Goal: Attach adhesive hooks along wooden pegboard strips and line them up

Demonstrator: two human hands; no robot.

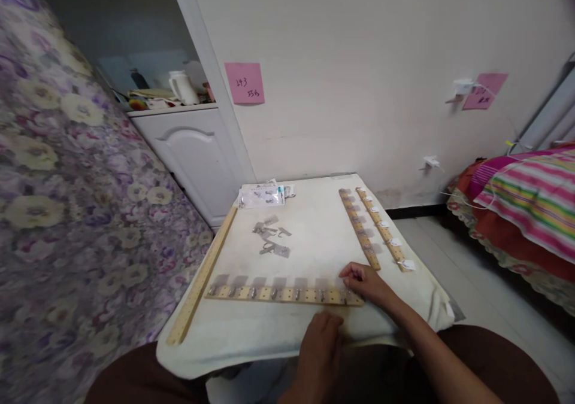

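A pale wooden strip with rows of holes (265,295) lies across the front of the cloth-covered table. Several small silvery metal pieces stand along it, each with a translucent grey tag (302,282) behind. My right hand (365,281) is over the strip's right end, beside the last piece. Its thumb and fingers are curled together, and I cannot make out what is between them. Nearer me, at the table's front edge, my left hand (321,341) is closed with its fingers bent inward; whatever they may hold is hidden. A loose heap of similar tagged pieces (272,236) lies mid-table.
Two more strips, one with grey tags (359,229) and one with white tags (385,230), lie at the right. A bare holed strip (202,278) runs along the left edge. Clear packets (262,196) sit at the back left, near the wall (314,122). A floral curtain (90,212) hangs left.
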